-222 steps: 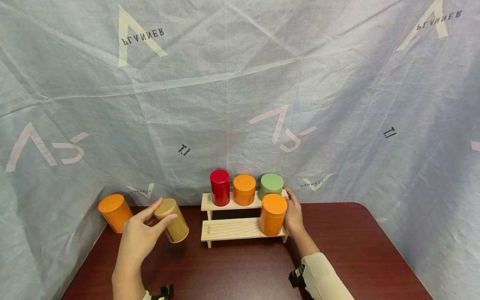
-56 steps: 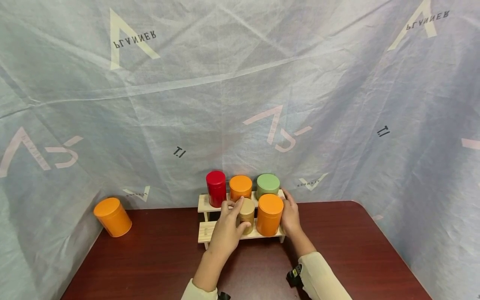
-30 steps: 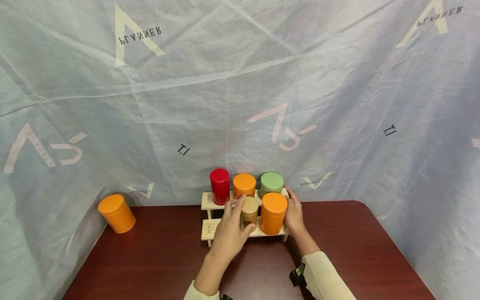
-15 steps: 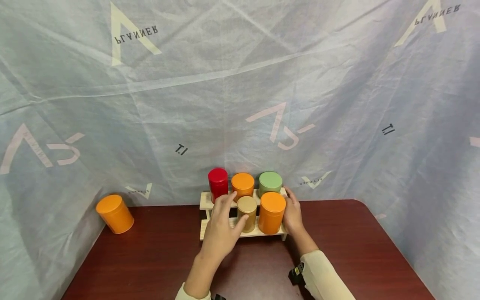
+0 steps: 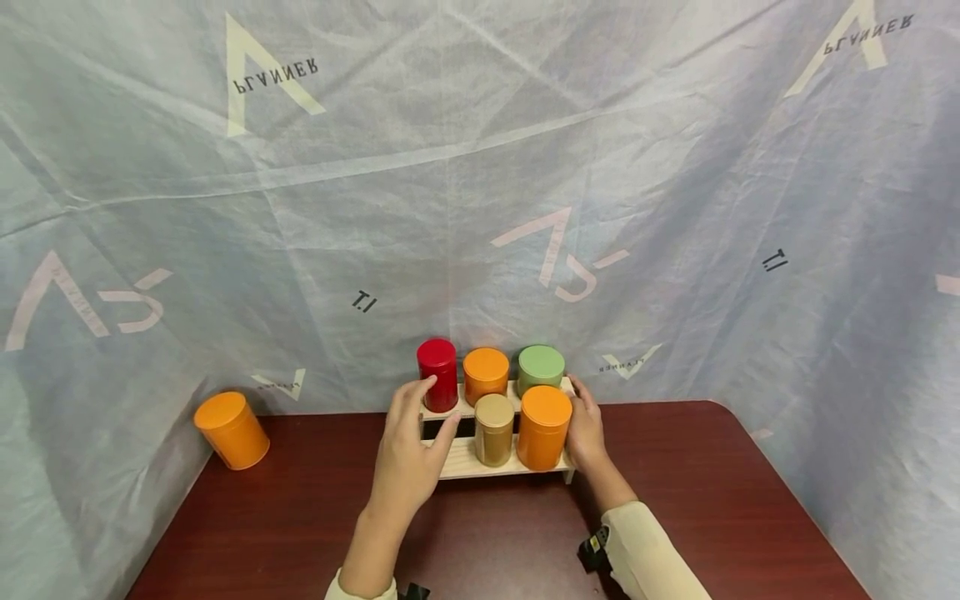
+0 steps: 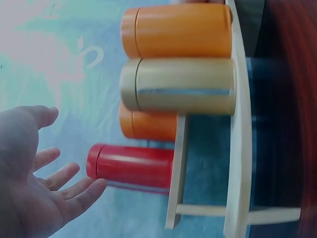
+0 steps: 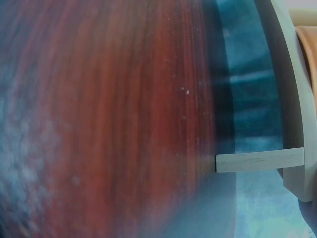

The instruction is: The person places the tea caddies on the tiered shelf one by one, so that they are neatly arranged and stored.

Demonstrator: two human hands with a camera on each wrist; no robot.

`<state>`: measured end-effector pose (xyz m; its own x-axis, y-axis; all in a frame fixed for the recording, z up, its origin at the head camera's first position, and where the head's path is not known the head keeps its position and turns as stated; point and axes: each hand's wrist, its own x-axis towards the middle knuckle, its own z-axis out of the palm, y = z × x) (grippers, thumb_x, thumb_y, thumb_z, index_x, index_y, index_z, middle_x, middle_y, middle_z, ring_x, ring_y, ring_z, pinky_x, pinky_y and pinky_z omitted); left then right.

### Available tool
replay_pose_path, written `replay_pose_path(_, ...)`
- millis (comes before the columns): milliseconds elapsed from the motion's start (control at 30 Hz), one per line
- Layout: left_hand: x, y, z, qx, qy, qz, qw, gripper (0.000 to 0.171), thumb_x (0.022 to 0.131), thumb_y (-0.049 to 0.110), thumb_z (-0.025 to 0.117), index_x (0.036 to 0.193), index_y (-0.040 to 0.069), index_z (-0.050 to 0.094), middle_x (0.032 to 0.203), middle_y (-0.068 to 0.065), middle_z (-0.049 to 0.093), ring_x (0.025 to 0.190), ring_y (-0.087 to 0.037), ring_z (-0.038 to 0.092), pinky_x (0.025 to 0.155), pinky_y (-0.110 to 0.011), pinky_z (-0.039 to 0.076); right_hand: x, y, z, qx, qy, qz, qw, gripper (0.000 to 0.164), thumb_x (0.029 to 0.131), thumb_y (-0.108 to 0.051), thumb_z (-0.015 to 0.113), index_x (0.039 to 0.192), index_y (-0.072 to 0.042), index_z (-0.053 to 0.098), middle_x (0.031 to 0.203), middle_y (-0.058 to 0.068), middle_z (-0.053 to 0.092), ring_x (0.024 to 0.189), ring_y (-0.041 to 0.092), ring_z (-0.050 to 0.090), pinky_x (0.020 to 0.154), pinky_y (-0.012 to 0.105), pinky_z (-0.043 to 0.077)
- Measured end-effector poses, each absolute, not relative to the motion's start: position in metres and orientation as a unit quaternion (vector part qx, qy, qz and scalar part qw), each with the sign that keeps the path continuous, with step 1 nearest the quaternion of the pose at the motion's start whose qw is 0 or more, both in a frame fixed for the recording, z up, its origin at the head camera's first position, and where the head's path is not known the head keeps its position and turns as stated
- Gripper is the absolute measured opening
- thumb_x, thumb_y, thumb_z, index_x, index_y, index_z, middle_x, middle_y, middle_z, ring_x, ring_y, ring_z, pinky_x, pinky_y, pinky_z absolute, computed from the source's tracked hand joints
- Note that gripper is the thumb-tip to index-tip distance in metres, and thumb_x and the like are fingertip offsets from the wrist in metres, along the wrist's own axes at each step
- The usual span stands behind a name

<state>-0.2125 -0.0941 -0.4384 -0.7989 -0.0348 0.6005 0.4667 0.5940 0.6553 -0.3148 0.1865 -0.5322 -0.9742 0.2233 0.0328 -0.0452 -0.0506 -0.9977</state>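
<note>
My left hand (image 5: 405,454) is off the tins, fingers spread, before the left end of a two-tier wooden rack (image 5: 457,465). In the left wrist view its fingers overlap the lid end of a red tin (image 6: 133,166). A gold tin (image 5: 494,431) stands upright on the lower tier, close beside a tall orange tin (image 5: 544,429). On the upper tier are the red tin, a shorter orange tin (image 5: 486,377) and a green tin (image 5: 541,371). My right hand (image 5: 587,431) grips the rack's right end; its thumb is partly hidden behind the tall orange tin.
Another orange tin (image 5: 232,431) stands at the far left of the dark red table (image 5: 720,500), near the cloth. Grey printed cloth (image 5: 450,208) rises behind the rack and along both sides. A rack leg (image 7: 260,160) meets the table in the right wrist view.
My left hand carried the gold tin from the left onto the lower tier, let go of it, and drew back leftward. The right hand stays at the rack's end.
</note>
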Motion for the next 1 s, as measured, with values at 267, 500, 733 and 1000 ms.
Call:
replay_pose_path(267,-0.213,-0.120,-0.435,-0.077,-0.843,-0.462,0.265,0.061,0.099,0.029,0.077,0.153,0.013,0.053,0.151,-0.009,0.052,0.132,-0.026,0.057,0.104,-0.048,0.056,-0.316,0.184,-0.535,-0.079,-0.678,0.724,0.099,0.050,0.114,-0.022,0.035,0.164,-0.018,0.041,0.169,0.015,0.038,0.131,0.026,0.051,0.089,0.011,0.050)
replay_pose_path(500,-0.216,-0.144,-0.433,-0.041,-0.829,-0.476,0.290,0.061,0.099,0.023,0.077,0.153,0.012,0.052,0.152,-0.013,0.051,0.140,-0.032,0.053,0.106,-0.051,0.053,-0.319,0.185,-0.536,-0.082,-0.674,0.728,0.098,0.050,0.114,-0.023,0.036,0.164,-0.018,0.040,0.168,0.015,0.039,0.131,0.026,0.051,0.089,0.011,0.050)
replay_pose_path(733,-0.217,-0.168,-0.433,0.001,-0.822,-0.473,0.318,0.058,0.101,0.021,0.074,0.154,0.010,0.052,0.153,-0.018,0.049,0.138,-0.034,0.050,0.105,-0.053,0.049,-0.319,0.185,-0.535,-0.080,-0.671,0.730,0.100,0.051,0.114,-0.020,0.035,0.164,-0.017,0.040,0.170,0.015,0.036,0.137,0.029,0.049,0.089,0.009,0.049)
replay_pose_path(1000,-0.213,-0.193,-0.431,0.044,-0.806,-0.490,0.330,0.058,0.103,0.022,0.069,0.156,0.010,0.049,0.161,-0.019,0.041,0.146,-0.037,0.044,0.108,-0.054,0.045,-0.316,0.185,-0.532,-0.079,-0.676,0.727,0.094,0.052,0.114,-0.022,0.036,0.166,-0.019,0.038,0.172,0.015,0.033,0.136,0.029,0.049,0.088,0.011,0.049)
